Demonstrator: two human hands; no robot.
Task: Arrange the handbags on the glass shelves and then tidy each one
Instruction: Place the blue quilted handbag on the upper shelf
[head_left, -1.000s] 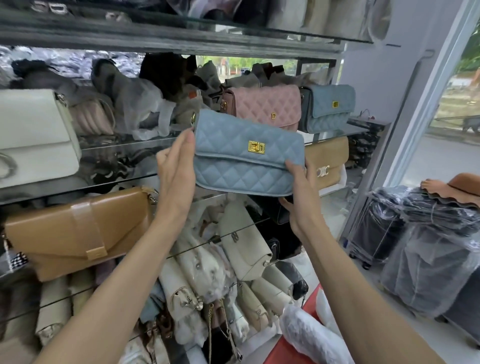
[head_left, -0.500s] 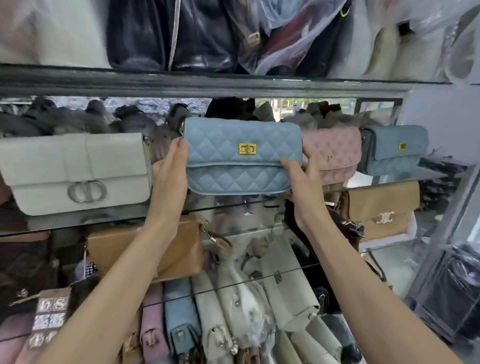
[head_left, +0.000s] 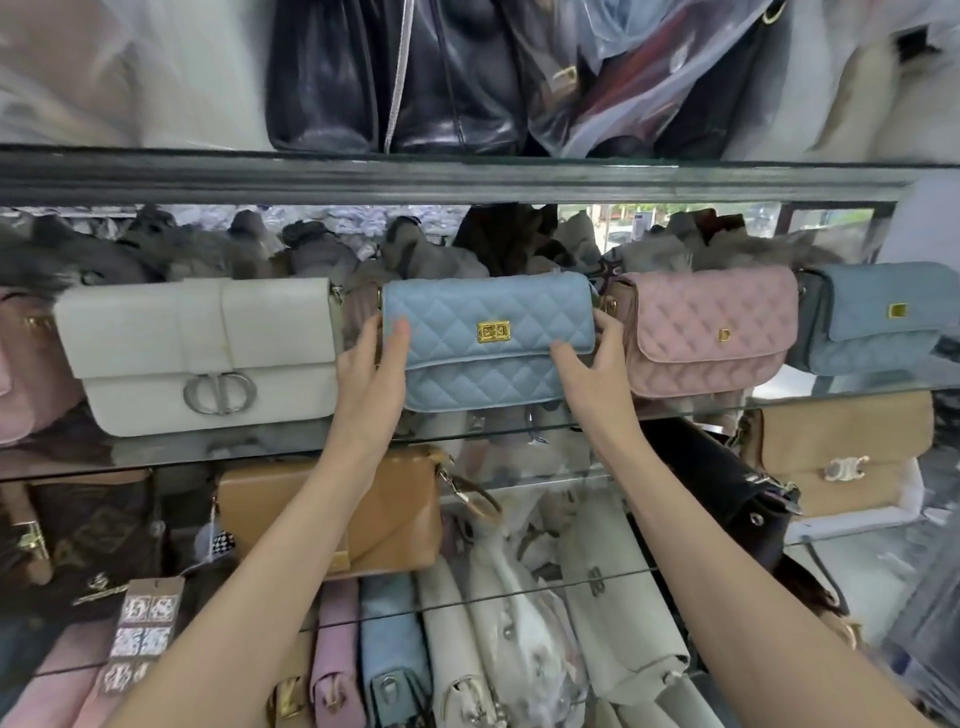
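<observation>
A light blue quilted handbag (head_left: 488, 338) with a gold clasp stands upright on the glass shelf (head_left: 260, 452), between a white flap bag (head_left: 202, 353) and a pink quilted bag (head_left: 711, 332). My left hand (head_left: 374, 364) grips its left end, thumb on the front. Its right end is held by my right hand (head_left: 592, 369), fingers behind the bag. A second blue quilted bag (head_left: 878, 317) stands at the far right of the same shelf.
Dark bags in plastic (head_left: 415, 73) fill the shelf above. Lower glass shelves hold a tan bag (head_left: 384, 514), a beige bag (head_left: 841, 452), a black bag (head_left: 727, 483) and several upright bags (head_left: 467, 649). Wrapped bags crowd the back of the middle shelf.
Both hands carried the blue quilted bag up and into the gap between the white and pink bags, where it now rests on the shelf. The view shifted left and closer.
</observation>
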